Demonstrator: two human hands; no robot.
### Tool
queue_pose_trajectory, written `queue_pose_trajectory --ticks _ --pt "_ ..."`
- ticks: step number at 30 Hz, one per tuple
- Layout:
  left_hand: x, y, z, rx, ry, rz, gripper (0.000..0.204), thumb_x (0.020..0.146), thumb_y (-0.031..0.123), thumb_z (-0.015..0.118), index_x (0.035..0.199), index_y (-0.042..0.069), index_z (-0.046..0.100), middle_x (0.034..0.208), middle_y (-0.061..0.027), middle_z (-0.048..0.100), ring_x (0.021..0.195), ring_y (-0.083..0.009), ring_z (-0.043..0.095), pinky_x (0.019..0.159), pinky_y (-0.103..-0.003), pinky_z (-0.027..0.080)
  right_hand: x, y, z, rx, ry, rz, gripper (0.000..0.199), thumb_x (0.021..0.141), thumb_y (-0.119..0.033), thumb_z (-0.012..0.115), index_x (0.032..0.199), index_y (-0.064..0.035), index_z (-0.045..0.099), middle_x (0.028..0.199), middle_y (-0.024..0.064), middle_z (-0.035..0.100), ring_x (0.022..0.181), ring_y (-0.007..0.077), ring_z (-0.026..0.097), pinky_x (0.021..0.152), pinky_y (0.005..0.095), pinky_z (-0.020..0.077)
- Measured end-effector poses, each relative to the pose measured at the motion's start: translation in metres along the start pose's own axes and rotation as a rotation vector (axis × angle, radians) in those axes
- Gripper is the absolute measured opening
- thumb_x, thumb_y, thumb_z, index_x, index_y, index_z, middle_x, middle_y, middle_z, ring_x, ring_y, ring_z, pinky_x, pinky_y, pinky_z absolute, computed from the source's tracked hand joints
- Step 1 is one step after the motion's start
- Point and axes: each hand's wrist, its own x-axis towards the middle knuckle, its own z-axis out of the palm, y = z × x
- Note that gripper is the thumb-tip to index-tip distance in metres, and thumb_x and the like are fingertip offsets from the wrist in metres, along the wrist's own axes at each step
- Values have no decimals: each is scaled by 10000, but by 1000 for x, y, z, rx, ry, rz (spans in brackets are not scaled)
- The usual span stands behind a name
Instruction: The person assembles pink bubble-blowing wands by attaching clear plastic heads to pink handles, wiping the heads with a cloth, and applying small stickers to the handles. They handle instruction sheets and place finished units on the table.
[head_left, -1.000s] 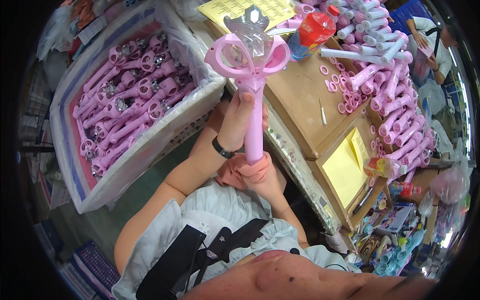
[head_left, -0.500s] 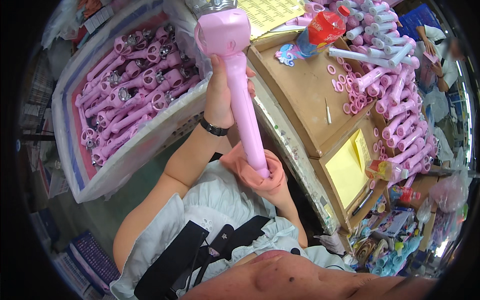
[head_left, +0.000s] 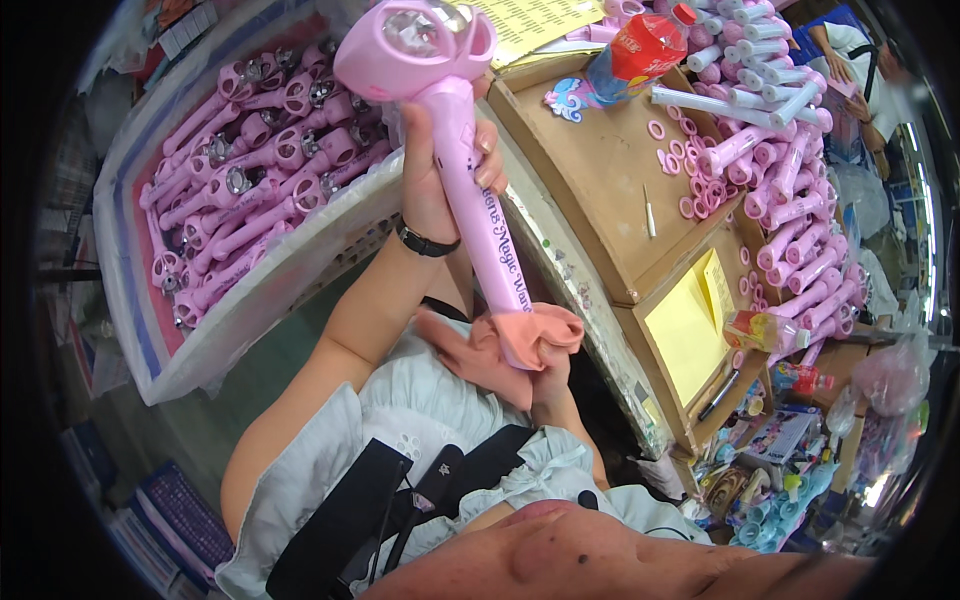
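A pink toy wand (head_left: pixel 487 235) with a wide head and a clear faceted ball in it slants across the middle of the view. Its handle, bearing dark lettering, is gripped just below the head by my left hand (head_left: pixel 432 185), which has a black watch on the wrist. Lower down, my right hand (head_left: pixel 553 378) presses an orange cloth (head_left: pixel 490 355) around the handle's bottom end. The cloth hides that end and part of my right fingers.
A plastic-lined crate (head_left: pixel 290 285) of pink wands stands at the left. On the right, a cardboard tray (head_left: pixel 590 190) holds pink rings (head_left: pixel 705 195), a small screwdriver (head_left: pixel 648 215) and a red-labelled bottle (head_left: pixel 640 55). Pink handles (head_left: pixel 800 210) are heaped beyond; another person (head_left: pixel 860 75) works there.
The wand has turned in my left hand, bringing the lettering and the clear ball into sight. My right hand has closed the cloth around the handle's lower end.
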Motion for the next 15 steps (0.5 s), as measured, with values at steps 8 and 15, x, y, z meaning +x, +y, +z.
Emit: queue_pose_trajectory --ticks 8,15 --pt "17 25 -7 221 303 20 595 795 637 571 1045 113 437 725 -29 490 538 -119 505 519 -267 446 -5 0 -50 -387 81 -222 379 859 -240 633 1130 1 525 1255 164 498 1151 262 495 967 376 412" --pt "15 33 -20 256 296 0 488 844 552 574 1018 109 464 712 -42 527 526 -136 530 490 -276 472 -10 -11 -54 -394 236 -647 391 919 -318 529 1143 2 508 1116 101 553 975 186 565 873 283 442"
